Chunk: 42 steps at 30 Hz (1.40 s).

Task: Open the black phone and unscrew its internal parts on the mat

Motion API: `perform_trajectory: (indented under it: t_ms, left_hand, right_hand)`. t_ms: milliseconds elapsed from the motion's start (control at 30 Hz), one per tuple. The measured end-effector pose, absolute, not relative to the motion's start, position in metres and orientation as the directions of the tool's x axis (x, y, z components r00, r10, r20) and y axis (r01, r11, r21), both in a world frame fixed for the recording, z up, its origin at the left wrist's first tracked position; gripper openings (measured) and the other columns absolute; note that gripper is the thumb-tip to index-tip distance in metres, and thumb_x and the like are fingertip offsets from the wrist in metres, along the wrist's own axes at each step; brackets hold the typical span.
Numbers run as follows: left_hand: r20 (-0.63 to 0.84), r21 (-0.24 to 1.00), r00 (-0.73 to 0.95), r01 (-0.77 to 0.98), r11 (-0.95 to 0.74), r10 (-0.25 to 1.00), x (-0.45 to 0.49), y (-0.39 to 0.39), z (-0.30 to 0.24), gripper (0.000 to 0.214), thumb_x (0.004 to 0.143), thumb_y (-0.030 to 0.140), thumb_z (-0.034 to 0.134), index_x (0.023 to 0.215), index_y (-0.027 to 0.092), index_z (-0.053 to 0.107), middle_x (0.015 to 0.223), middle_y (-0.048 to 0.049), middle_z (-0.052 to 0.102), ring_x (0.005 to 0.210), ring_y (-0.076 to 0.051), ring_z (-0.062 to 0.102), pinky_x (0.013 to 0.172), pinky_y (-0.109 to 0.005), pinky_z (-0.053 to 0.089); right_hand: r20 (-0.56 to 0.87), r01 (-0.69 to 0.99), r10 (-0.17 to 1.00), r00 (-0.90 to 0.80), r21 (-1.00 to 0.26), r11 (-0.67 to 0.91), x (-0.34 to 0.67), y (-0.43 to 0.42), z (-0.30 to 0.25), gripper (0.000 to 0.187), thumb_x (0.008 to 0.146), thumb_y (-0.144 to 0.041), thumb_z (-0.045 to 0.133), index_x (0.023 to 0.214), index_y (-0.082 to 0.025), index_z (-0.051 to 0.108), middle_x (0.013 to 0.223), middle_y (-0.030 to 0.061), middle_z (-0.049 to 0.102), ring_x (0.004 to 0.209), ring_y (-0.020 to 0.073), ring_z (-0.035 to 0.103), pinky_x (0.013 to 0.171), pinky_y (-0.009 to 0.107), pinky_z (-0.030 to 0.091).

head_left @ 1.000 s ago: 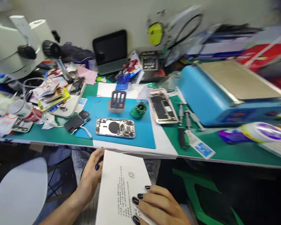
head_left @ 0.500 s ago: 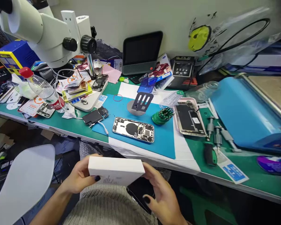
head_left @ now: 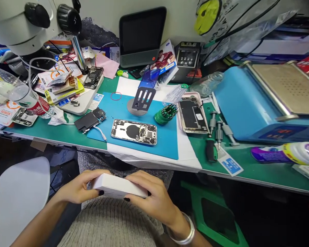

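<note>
A small white cardboard box (head_left: 118, 185) is held low over my lap, in front of the table's edge. My left hand (head_left: 86, 187) grips its left end, thumb on the near side. At the right end, my right hand (head_left: 150, 193) is closed around it, fingers over the top and thumb below. Beyond the box, an opened phone (head_left: 134, 132) with its inner parts showing lies on a blue mat (head_left: 159, 149). A dark flat part (head_left: 89, 120) with a white cable rests left of the phone. Neither hand touches these.
A green bit holder (head_left: 166, 115) and a metal stand (head_left: 141, 101) are behind the phone. Screwdrivers (head_left: 216, 132) and a pink-edged phone shell (head_left: 194, 115) lie to the right, before a blue machine (head_left: 247, 113). A bottle (head_left: 33, 99) leans at left under a microscope (head_left: 28, 27).
The view has shifted right and down. My right hand has closed further over the box's right end, its thumb now against the near side. The box has tilted.
</note>
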<state>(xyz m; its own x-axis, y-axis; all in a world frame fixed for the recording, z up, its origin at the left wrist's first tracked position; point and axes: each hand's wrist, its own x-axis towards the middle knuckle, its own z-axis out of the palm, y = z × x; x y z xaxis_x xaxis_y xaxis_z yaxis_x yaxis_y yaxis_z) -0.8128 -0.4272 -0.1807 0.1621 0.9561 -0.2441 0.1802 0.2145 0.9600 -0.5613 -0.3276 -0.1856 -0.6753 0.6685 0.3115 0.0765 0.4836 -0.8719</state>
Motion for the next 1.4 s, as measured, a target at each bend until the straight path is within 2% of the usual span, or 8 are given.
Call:
perform_trajectory:
  t_ms: [167, 300, 533, 733, 1067, 1233, 1300, 1400]
  left_hand:
    - [-0.282, 0.94, 0.101, 0.231, 0.253, 0.954, -0.789, -0.426, -0.19, 0.055, 0.075, 0.03, 0.072, 0.128, 0.021, 0.061, 0.107, -0.0069, 0.072, 0.089, -0.023, 0.067, 0.078, -0.028, 0.053]
    - [-0.324, 0.91, 0.035, 0.286, 0.301, 0.945, -0.768, -0.422, -0.193, 0.018, 0.082, 0.031, 0.068, 0.095, 0.018, 0.066, 0.079, 0.0, 0.067, 0.067, -0.014, 0.059, 0.061, -0.021, 0.043]
    - [-0.315, 0.912, 0.081, 0.303, 0.278, 0.946, -0.766, -0.414, -0.195, 0.02, 0.083, 0.035, 0.067, 0.088, 0.017, 0.061, 0.07, 0.0029, 0.061, 0.059, -0.011, 0.052, 0.054, -0.019, 0.036]
    - [-0.265, 0.943, 0.19, 0.257, 0.213, 0.945, -0.773, -0.405, -0.206, 0.025, 0.08, 0.04, 0.066, 0.084, 0.017, 0.059, 0.067, 0.002, 0.057, 0.058, -0.012, 0.051, 0.053, -0.02, 0.036]
    - [-0.216, 0.971, 0.239, 0.157, 0.181, 0.947, -0.774, -0.4, -0.211, 0.022, 0.084, 0.037, 0.065, 0.084, 0.017, 0.055, 0.067, 0.0023, 0.055, 0.056, -0.011, 0.05, 0.05, -0.019, 0.036]
    - [-0.07, 0.986, 0.12, 0.161, 0.05, 0.99, -0.765, -0.404, -0.22, 0.03, 0.086, 0.038, 0.066, 0.108, 0.019, 0.058, 0.097, -0.0078, 0.067, 0.081, -0.019, 0.064, 0.07, -0.029, 0.051]
    - [0.047, 0.982, 0.038, 0.184, -0.053, 0.998, -0.762, -0.407, -0.227, 0.025, 0.083, 0.036, 0.069, 0.103, 0.021, 0.062, 0.106, -0.0105, 0.066, 0.094, -0.023, 0.063, 0.082, -0.037, 0.052]
    - [0.196, 0.958, 0.002, 0.213, -0.192, 0.981, -0.758, -0.411, -0.235, 0.008, 0.08, 0.027, 0.074, 0.082, 0.022, 0.068, 0.098, -0.0089, 0.066, 0.09, -0.023, 0.063, 0.082, -0.04, 0.053]
  right_hand:
    - [0.207, 0.185, 0.692, -0.692, -0.875, 0.447, -0.563, -0.344, -0.199, 0.022, 0.093, -0.035, 0.061, 0.09, -0.015, 0.07, 0.067, 0.0025, 0.063, 0.057, 0.0128, 0.056, 0.051, 0.026, 0.042]
    - [0.157, 0.193, 0.706, -0.69, -0.901, 0.388, -0.561, -0.355, -0.207, 0.02, 0.094, -0.028, 0.057, 0.089, -0.014, 0.07, 0.065, 0.0024, 0.063, 0.056, 0.012, 0.055, 0.052, 0.026, 0.041]
    - [0.037, 0.21, 0.729, -0.684, -0.946, 0.245, -0.555, -0.346, -0.211, 0.014, 0.086, -0.029, 0.069, 0.09, -0.017, 0.073, 0.074, 0.002, 0.071, 0.062, 0.0118, 0.064, 0.056, 0.022, 0.047]
    - [-0.137, 0.232, 0.489, -0.862, -0.963, 0.139, -0.535, -0.32, -0.2, 0.018, 0.086, -0.026, 0.065, 0.1, -0.019, 0.074, 0.082, 0.0023, 0.075, 0.068, 0.0118, 0.067, 0.064, 0.021, 0.052]
    - [-0.268, 0.313, 0.363, -0.893, -0.947, 0.071, -0.527, -0.312, -0.186, 0.029, 0.081, -0.015, 0.058, 0.104, -0.021, 0.075, 0.085, 0.0003, 0.076, 0.067, 0.0113, 0.067, 0.063, 0.02, 0.054]
    - [-0.34, 0.381, 0.367, -0.866, -0.924, 0.042, -0.53, -0.308, -0.188, 0.034, 0.07, -0.012, 0.063, 0.101, -0.021, 0.076, 0.081, -0.0007, 0.075, 0.063, 0.011, 0.065, 0.061, 0.019, 0.053]
    - [-0.379, 0.402, 0.346, -0.858, -0.916, -0.007, -0.532, -0.308, -0.19, 0.034, 0.069, -0.014, 0.065, 0.1, -0.02, 0.076, 0.081, -0.0005, 0.075, 0.064, 0.0112, 0.064, 0.06, 0.019, 0.054]
    - [-0.417, 0.417, 0.333, -0.846, -0.906, -0.075, -0.537, -0.311, -0.191, 0.032, 0.068, -0.015, 0.064, 0.097, -0.02, 0.075, 0.079, -0.0006, 0.073, 0.066, 0.0115, 0.064, 0.057, 0.018, 0.053]
